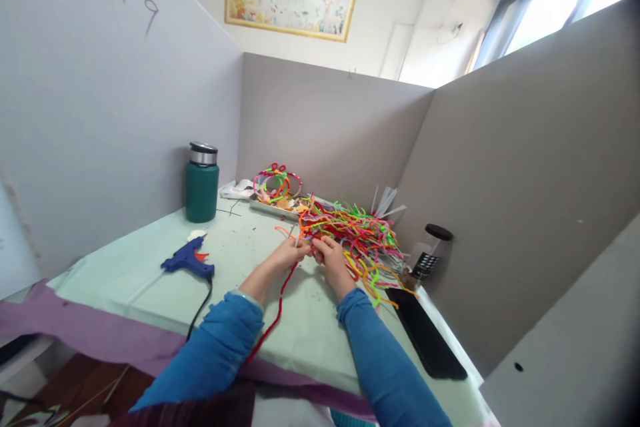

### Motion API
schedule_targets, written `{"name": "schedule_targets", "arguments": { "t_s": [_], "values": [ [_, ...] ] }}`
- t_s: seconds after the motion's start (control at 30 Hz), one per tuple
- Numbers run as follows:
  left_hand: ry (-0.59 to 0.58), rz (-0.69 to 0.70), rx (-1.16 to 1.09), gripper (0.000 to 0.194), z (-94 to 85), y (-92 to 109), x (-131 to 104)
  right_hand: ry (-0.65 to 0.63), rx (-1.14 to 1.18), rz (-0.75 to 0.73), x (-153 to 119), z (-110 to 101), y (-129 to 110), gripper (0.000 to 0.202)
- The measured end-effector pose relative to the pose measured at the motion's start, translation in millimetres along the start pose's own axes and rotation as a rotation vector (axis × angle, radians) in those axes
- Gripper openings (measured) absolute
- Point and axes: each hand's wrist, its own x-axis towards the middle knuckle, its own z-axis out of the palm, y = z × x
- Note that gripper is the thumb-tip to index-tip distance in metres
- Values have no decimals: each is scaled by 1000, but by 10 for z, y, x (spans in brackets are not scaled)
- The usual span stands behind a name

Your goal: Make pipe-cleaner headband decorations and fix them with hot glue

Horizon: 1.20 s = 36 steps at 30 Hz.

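Note:
Both hands meet above the middle of the table, in front of a pile of colourful pipe cleaners (350, 223). My left hand (290, 253) is closed on a red pipe cleaner (280, 303), whose long end hangs down toward the table's front edge. Close beside it, my right hand (327, 255) has its fingers pinched at the upper part of the red pipe cleaner. The fingertips nearly touch, and the small piece between them is partly hidden. An orange pipe cleaner (301, 220) shows just behind the fingers.
A blue glue gun (189, 259) with a black cord lies at left, near a green bottle (202, 187). Behind stands a metal tray (275, 209) with bent coloured rings (277, 181). At right are a black phone-like slab (425, 333) and a black-lidded jar (431, 253). Grey partitions surround the table.

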Motion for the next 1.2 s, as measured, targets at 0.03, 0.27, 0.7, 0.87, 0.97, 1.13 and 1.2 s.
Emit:
{"name": "schedule_targets", "arguments": {
  "t_s": [0.03, 0.27, 0.7, 0.87, 0.97, 1.13, 1.2],
  "values": [
    [-29, 34, 30, 27, 9, 1, -3, 39, -4, 18, 12, 3, 12, 28],
    [44, 12, -11, 23, 0, 39, -10, 98, -59, 24, 36, 36, 58, 27],
    [-71, -136, -105, 18, -83, 60, -22, -184, 411, 225, -3, -113, -114, 27],
    [-89, -100, -105, 19, -81, 43, -38, -66, 187, 114, -5, -64, -76, 25],
    [-82, -28, -29, 19, -36, 5, -12, 217, -189, -92, 30, -14, 16, 19],
    [-84, 92, 28, 25, 13, -56, 38, 317, -225, -90, 85, -4, 81, 20],
    [-69, 92, -10, 30, 9, -63, 50, 214, -37, -7, 87, -23, 60, 24]
  ]
}}
